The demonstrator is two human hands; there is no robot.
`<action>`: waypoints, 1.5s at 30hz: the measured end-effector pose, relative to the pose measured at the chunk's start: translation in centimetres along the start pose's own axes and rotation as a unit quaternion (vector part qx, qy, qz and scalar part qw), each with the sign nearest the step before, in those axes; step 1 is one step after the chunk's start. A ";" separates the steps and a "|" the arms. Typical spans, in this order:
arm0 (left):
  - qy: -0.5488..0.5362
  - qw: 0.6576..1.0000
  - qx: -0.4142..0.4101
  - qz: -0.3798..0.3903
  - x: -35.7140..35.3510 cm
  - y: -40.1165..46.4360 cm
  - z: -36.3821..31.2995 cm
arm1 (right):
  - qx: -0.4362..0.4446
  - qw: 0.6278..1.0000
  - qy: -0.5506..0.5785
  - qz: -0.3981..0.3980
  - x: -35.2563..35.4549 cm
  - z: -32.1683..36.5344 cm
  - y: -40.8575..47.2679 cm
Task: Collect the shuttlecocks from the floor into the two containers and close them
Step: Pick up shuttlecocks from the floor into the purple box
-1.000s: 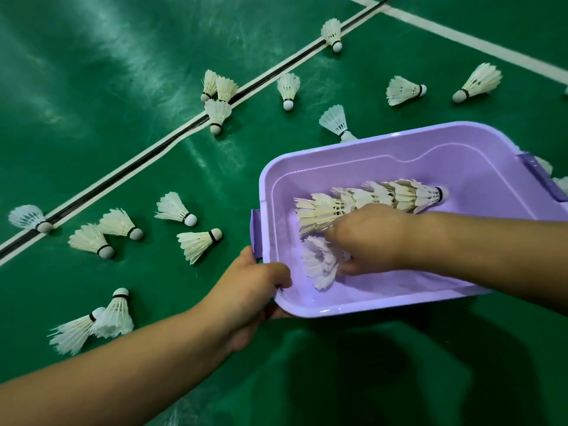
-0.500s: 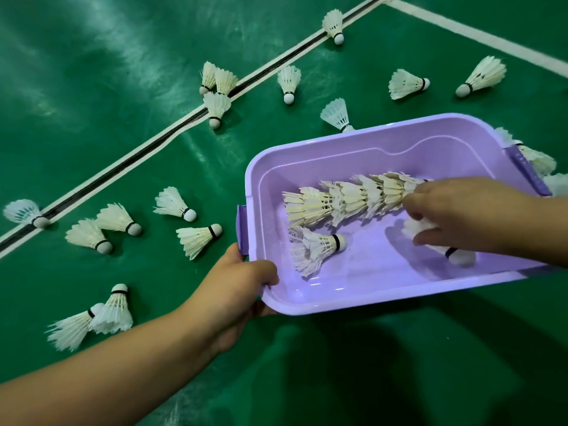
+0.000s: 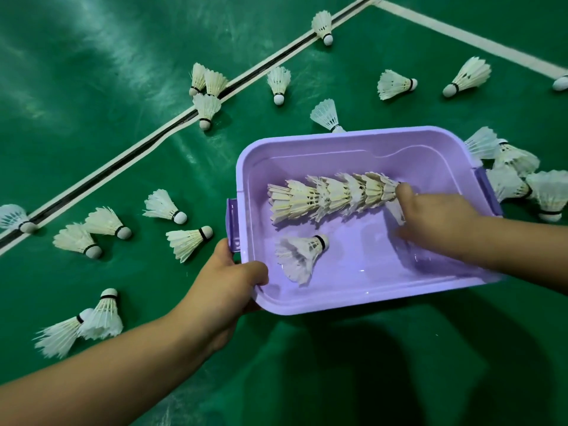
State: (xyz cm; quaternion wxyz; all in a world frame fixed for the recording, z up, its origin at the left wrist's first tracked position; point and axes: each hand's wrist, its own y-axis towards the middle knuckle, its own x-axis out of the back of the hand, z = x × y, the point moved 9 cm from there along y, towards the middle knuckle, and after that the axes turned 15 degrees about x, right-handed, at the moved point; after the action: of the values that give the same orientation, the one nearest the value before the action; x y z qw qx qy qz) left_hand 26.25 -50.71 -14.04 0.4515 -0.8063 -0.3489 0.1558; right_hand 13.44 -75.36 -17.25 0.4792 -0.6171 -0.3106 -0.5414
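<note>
- Head view, starting at the grip: your right hand (image 3: 436, 219) is inside the purple container (image 3: 362, 298), its fingers against the far-right end of the stacked row of shuttlecocks (image 3: 330, 196). A feathered piece shows under the fingers, but whether they clamp it or only press on it, you cannot tell.
- Half a second ago that hand sat nearer the container's near-right side, over a shuttlecock lying on the bottom. It has since moved up to the row's end, and that shuttlecock no longer shows there. You seem to be nesting it onto the stack.
- A second ago the same hand was at the container's left half. The loose shuttlecock (image 3: 302, 255) it left lies on its side in the near-left part of the container, apart from the row.
- Your left hand (image 3: 229, 285) keeps its grip on the container's near-left corner, thumb over the rim, steadying it just beside the side latch (image 3: 233, 224).
- Outward from the container, many shuttlecocks remain on the green floor (image 3: 92, 124): a scattering to its left, several beyond its far edge along the court line (image 3: 147, 142), and a cluster (image 3: 519, 179) touching its right side.
- Collection looks early. No lid and no second container are in view, so closing is well off.
</note>
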 end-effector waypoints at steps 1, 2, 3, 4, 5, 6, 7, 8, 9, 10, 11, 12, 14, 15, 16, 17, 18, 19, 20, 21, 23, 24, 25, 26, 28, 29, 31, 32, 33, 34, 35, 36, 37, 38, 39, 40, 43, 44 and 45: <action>-0.003 1.000 -0.003 -0.001 0.0 0.1 -0.1 | 0.008 0.998 -0.009 -0.061 0.8 -0.3 0.4; -0.004 1.000 -0.006 0.000 -0.1 0.1 -0.2 | 0.011 0.994 -0.009 -0.108 1.7 -0.6 0.7; -0.005 1.000 -0.008 0.002 -0.2 0.1 -0.3 | 0.005 0.991 -0.002 -0.132 2.2 -0.9 1.0; -0.006 1.000 -0.008 0.003 -0.4 0.2 -0.3 | -0.010 0.992 0.001 -0.126 2.4 -1.3 1.3; -0.009 1.000 -0.007 0.005 -0.5 0.2 -0.3 | -0.018 0.993 -0.004 -0.113 2.4 -1.5 1.6; -0.011 1.000 -0.007 0.004 -0.5 0.3 -0.3 | -0.018 0.994 -0.016 -0.105 2.3 -1.6 1.9; -0.013 1.000 -0.006 0.004 -0.5 0.3 -0.3 | -0.013 0.994 -0.027 -0.105 2.5 -1.5 2.2; -0.015 1.000 -0.004 0.004 -0.5 0.4 -0.3 | -0.010 0.994 -0.033 -0.099 2.6 -1.5 2.3; -0.016 1.000 -0.003 0.003 -0.4 0.4 -0.3 | -0.010 0.995 -0.029 -0.090 2.9 -1.6 2.2; -0.017 1.000 -0.001 0.002 -0.3 0.4 -0.3 | -0.011 0.997 -0.024 -0.073 3.3 -1.7 2.0; -0.017 1.000 0.000 0.004 -0.2 0.4 -0.3 | -0.013 0.998 -0.023 -0.050 3.7 -1.9 1.6; -0.016 1.000 0.002 0.006 -0.2 0.4 -0.3 | -0.013 0.999 -0.031 -0.025 4.3 -2.0 1.2; -0.012 1.000 0.011 0.010 -0.2 0.3 -0.1 | 0.013 0.996 -0.073 0.044 5.1 -1.5 0.4; -0.011 1.000 0.016 0.009 -0.2 0.3 0.0 | 0.039 0.992 -0.091 0.079 5.1 -0.8 0.1; -0.011 1.000 0.020 0.007 -0.1 0.3 0.1 | 0.071 0.986 -0.101 0.113 4.9 0.2 0.0; -0.011 1.000 0.022 0.005 -0.1 0.3 0.1 | 0.107 0.978 -0.105 0.142 4.4 1.4 -0.1; -0.010 1.000 0.024 0.006 -0.2 0.2 0.2 | 0.142 0.971 -0.107 0.161 3.8 2.7 0.0; -0.007 1.000 0.024 0.010 -0.5 0.2 0.1 | 0.173 0.965 -0.108 0.165 3.2 4.0 0.1; -0.004 1.000 0.025 0.015 -0.7 0.1 0.1 | 0.203 0.960 -0.111 0.160 2.9 5.3 0.3; 0.000 0.999 0.025 0.023 -1.0 -0.1 0.0 | 0.232 0.954 -0.118 0.148 2.6 6.5 0.6; 0.004 0.999 0.025 0.034 -1.4 -0.4 0.1 | 0.275 0.945 -0.124 0.127 2.1 8.4 0.9; 0.009 0.999 0.025 0.036 -1.5 -0.5 0.1 | 0.289 0.942 -0.120 0.120 2.0 9.2 1.0; 0.016 0.999 0.024 0.037 -1.6 -0.6 0.2 | 0.302 0.940 -0.109 0.114 2.0 9.8 1.1; 0.021 0.999 0.022 0.035 -1.6 -0.7 0.2 | 0.314 0.939 -0.095 0.108 1.9 10.4 1.1; 0.025 0.999 0.018 0.033 -1.8 -0.9 0.3 | 0.335 0.937 -0.037 0.092 1.9 11.7 0.9; 0.025 0.999 0.018 0.036 -2.0 -1.0 0.3 | 0.348 0.934 0.007 0.077 2.1 12.3 0.7; 0.028 0.999 0.015 0.044 -2.4 -1.0 0.3 | 0.375 0.920 0.106 0.041 2.7 13.4 0.1; 0.030 0.998 0.013 0.046 -2.4 -1.0 0.2 | 0.387 0.910 0.148 0.029 2.9 13.8 -0.3; 0.031 0.998 0.011 0.047 -2.4 -1.0 0.1 | 0.396 0.899 0.185 0.015 3.0 13.9 -0.5; 0.031 0.998 0.010 0.049 -2.5 -1.0 0.1 | 0.400 0.891 0.214 0.005 3.0 13.7 -0.7; 0.030 0.998 0.009 0.051 -2.4 -1.0 0.0 | 0.404 0.885 0.230 -0.006 3.1 13.5 -0.8; 0.029 0.998 0.009 0.053 -2.4 -1.0 0.0 | 0.407 0.879 0.246 -0.015 3.3 13.2 -0.9; 0.029 0.998 0.008 0.055 -2.4 -1.0 0.0 | 0.402 0.872 0.277 -0.012 3.5 12.8 -1.0; 0.030 0.998 0.008 0.058 -2.4 -1.0 -0.1 | 0.387 0.865 0.320 0.005 3.6 12.4 -1.1; 0.030 0.998 0.006 0.058 -2.3 -0.9 -0.1 | 0.369 0.857 0.358 0.029 3.4 12.1 -1.2; 0.029 0.998 0.005 0.054 -2.2 -0.8 0.0 | 0.354 0.849 0.389 0.058 3.1 11.9 -1.4; 0.014 0.999 0.007 0.046 -1.7 -0.5 0.1 | 0.296 0.798 0.503 0.149 1.1 11.0 -1.8; 0.012 0.999 0.011 0.046 -1.6 -0.3 0.2 | 0.266 0.760 0.565 0.181 0.4 10.7 -2.0; 0.013 0.999 0.017 0.045 -1.5 -0.2 0.4 | 0.237 0.712 0.626 0.213 0.0 10.7 -2.4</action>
State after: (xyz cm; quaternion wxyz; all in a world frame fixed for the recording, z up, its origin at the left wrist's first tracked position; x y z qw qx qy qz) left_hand 24.90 -51.46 -14.14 0.4621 -0.8155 -0.3037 0.1711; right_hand 15.25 -64.61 -16.19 0.7969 -0.0532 0.0821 -0.5961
